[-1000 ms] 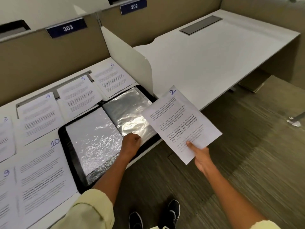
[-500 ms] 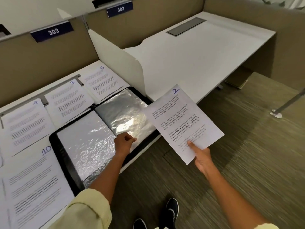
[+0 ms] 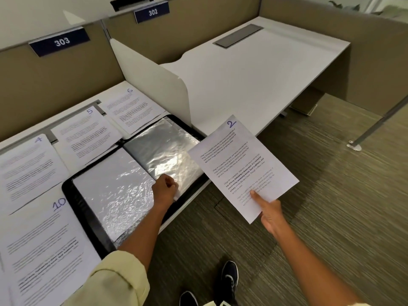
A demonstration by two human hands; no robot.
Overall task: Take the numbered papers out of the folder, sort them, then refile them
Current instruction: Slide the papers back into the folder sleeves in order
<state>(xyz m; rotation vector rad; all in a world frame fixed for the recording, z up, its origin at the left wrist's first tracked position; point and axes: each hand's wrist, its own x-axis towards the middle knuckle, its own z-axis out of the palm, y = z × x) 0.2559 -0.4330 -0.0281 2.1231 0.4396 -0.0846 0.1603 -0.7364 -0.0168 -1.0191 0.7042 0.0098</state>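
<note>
Nearest the camera, two dark shoes (image 3: 228, 281) stand on the striped carpet (image 3: 331, 195). The right hand (image 3: 268, 212) holds the paper numbered 2 (image 3: 240, 166) by its lower edge, thumb on top, the sheet in the air over the carpet just beside the desk edge. The left hand (image 3: 164, 188), from a pale yellow sleeve (image 3: 114, 281), pinches the lower corner of a clear sleeve on the right-hand page of the open black folder (image 3: 72, 195), which lies flat on the desk (image 3: 123, 87). Beside the folder's left, paper 10 (image 3: 44, 244) lies flat. Behind it lie papers 4 (image 3: 28, 168), 5 (image 3: 86, 135) and 6 (image 3: 132, 109) in a row. Beyond a white divider (image 3: 152, 85), a second desk (image 3: 254, 74) carries a grey inset panel (image 3: 238, 36). On the back partition, plates read 303 (image 3: 61, 41) and 302 (image 3: 152, 12).
</note>
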